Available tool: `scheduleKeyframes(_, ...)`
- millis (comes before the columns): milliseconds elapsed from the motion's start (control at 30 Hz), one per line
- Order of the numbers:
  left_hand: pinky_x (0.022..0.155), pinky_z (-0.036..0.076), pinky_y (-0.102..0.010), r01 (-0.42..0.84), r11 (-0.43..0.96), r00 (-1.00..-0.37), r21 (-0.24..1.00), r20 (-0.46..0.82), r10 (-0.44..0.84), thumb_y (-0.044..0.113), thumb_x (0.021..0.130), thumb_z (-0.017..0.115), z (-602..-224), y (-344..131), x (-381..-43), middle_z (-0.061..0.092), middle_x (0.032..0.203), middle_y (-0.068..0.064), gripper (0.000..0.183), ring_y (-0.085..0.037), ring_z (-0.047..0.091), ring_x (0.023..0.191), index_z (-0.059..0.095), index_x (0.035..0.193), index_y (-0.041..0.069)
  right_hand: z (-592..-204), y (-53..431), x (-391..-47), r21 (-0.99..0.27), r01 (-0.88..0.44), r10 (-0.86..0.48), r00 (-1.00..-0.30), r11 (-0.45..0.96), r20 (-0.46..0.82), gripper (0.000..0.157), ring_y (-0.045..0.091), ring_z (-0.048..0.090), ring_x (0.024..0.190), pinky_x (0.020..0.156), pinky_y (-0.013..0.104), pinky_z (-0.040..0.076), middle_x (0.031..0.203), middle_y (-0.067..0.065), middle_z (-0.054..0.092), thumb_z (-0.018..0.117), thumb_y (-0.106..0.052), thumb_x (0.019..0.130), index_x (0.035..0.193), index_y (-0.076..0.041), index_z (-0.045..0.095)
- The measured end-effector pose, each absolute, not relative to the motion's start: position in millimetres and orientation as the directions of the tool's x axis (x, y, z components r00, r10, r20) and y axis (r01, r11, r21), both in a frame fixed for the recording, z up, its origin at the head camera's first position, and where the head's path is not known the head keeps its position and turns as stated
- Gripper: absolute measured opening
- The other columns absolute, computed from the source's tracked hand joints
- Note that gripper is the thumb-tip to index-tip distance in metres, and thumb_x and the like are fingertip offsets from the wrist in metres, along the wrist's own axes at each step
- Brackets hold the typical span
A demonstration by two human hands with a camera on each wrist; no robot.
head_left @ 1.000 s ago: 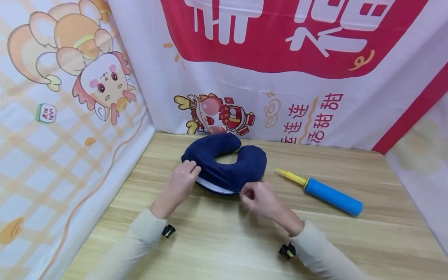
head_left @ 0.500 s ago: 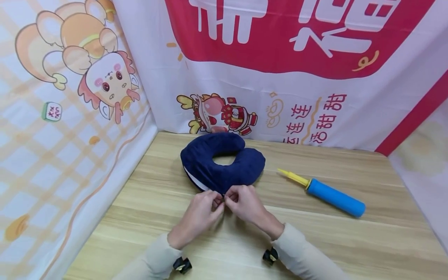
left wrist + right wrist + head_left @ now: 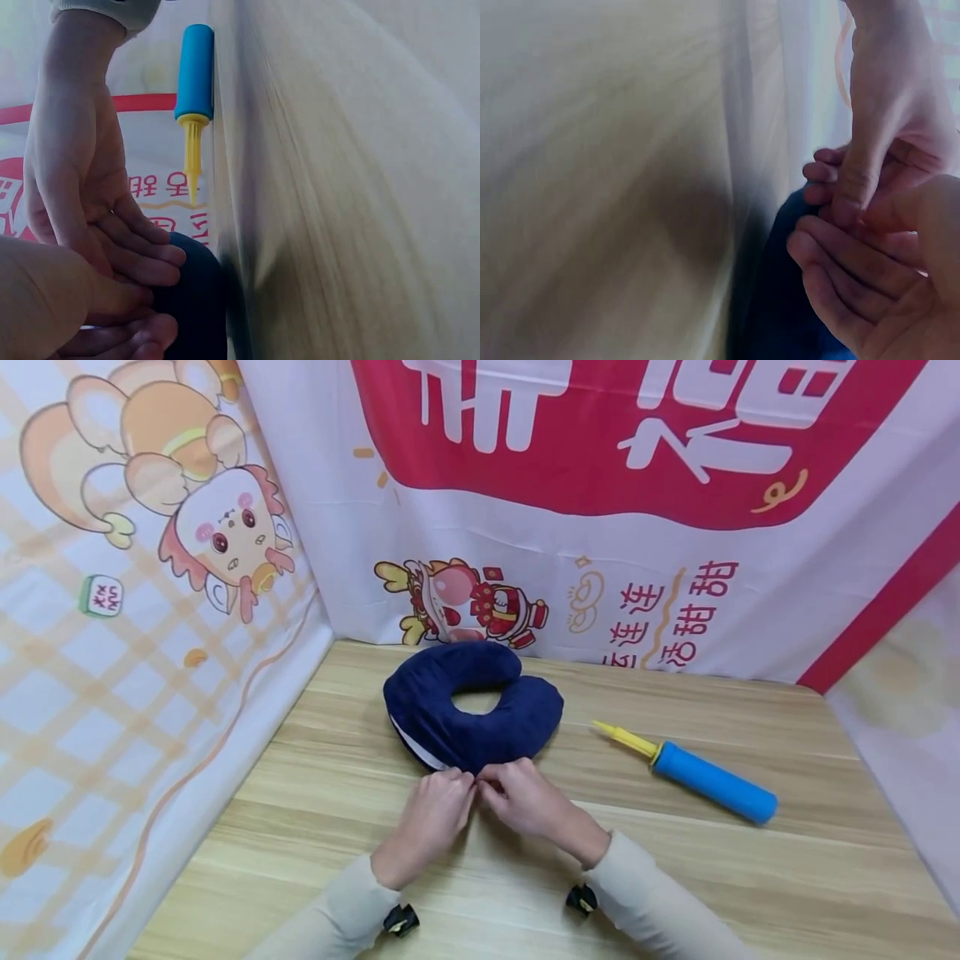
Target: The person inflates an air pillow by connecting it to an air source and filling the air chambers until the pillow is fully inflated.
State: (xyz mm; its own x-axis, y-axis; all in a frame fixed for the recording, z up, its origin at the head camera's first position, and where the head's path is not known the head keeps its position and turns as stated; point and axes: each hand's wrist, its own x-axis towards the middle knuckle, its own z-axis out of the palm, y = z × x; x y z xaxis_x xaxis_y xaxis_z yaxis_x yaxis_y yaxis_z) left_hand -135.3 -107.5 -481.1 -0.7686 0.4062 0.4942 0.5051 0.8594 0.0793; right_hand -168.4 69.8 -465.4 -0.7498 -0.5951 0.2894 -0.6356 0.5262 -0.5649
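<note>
A navy blue U-shaped neck pillow lies on the wooden table, its gap turned to the back right. Along its front left edge the cover's seam is parted and a white strip shows inside. My left hand pinches the cover's front edge where the strip ends. Close against it, my right hand pinches the same edge at the zipper; fingers hide the pull itself. Both wrist views show the fingertips meeting at the dark blue cover.
A blue hand pump with a yellow nozzle lies to the right of the pillow. Behind the table hangs a printed white and red cloth, and another patterned cloth lines the left side.
My left hand has come right and nearer, my right hand left, and they meet at the pillow's front edge. The pillow has turned slightly. The visible white strip is shorter.
</note>
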Motion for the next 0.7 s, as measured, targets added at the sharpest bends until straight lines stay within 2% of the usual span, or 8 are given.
scheduleKeyframes(133,0.054,0.054,-0.036,0.52,0.843,-0.766,0.136,0.511,0.39,0.008,0.091,0.078,-476.8,-109.5,-138.1,0.063,0.068,-0.002,0.02,-0.022,0.066,0.06,0.066,0.075,0.009,-459.4,76.0,-171.8,-0.443,-0.726,-0.619,-0.684,0.527,0.385,0.005,0.008,0.069,0.077,0.072,0.024,0.059,0.088,0.0,0.077,0.076,-0.007,0.093,0.098,-0.007,0.078)
scheduleKeyframes(267,0.055,0.054,-0.035,0.543,0.818,-0.748,0.188,0.551,0.37,0.006,0.09,0.078,-471.1,-111.4,-141.7,0.065,0.07,0.0,0.015,-0.02,0.066,0.062,0.069,0.079,0.01,-457.0,81.9,-175.9,-0.238,-0.792,-0.62,-0.595,0.563,0.511,0.017,0.015,0.067,0.083,0.076,0.03,0.058,0.092,0.001,0.074,0.085,-0.011,0.088,0.101,-0.008,0.076)
scheduleKeyframes(433,0.053,0.048,-0.031,0.574,0.792,-0.697,0.206,0.631,0.341,0.004,0.085,0.078,-465.5,-111.5,-148.2,0.055,0.064,0.003,0.023,-0.017,0.058,0.057,0.062,0.071,0.013,-463.4,81.5,-183.3,-0.044,-0.809,-0.598,-0.47,0.587,0.649,0.029,0.02,0.061,0.088,0.074,0.032,0.05,0.098,0.002,0.068,0.09,-0.02,0.085,0.105,-0.008,0.073)
scheduleKeyframes(567,0.055,0.045,-0.029,0.609,0.766,-0.658,0.203,0.669,0.346,0.004,0.087,0.076,-464.4,-109.1,-155.2,0.053,0.066,0.002,0.025,-0.017,0.054,0.06,0.058,0.072,0.012,-468.7,75.2,-188.6,0.024,-0.776,-0.54,-0.416,0.63,0.732,0.027,0.024,0.058,0.087,0.073,0.034,0.049,0.099,0.006,0.065,0.087,-0.014,0.086,0.105,-0.005,0.07)
scheduleKeyframes(700,0.058,0.045,-0.029,0.643,0.738,-0.627,0.204,0.694,0.354,0.004,0.09,0.073,-464.9,-108.8,-160.3,0.053,0.07,0.001,0.022,-0.017,0.053,0.064,0.058,0.076,0.011,-470.4,70.1,-193.2,0.057,-0.75,-0.521,-0.399,0.659,0.755,0.017,0.026,0.058,0.087,0.073,0.035,0.05,0.099,0.008,0.065,0.077,-0.005,0.09,0.105,-0.003,0.07)
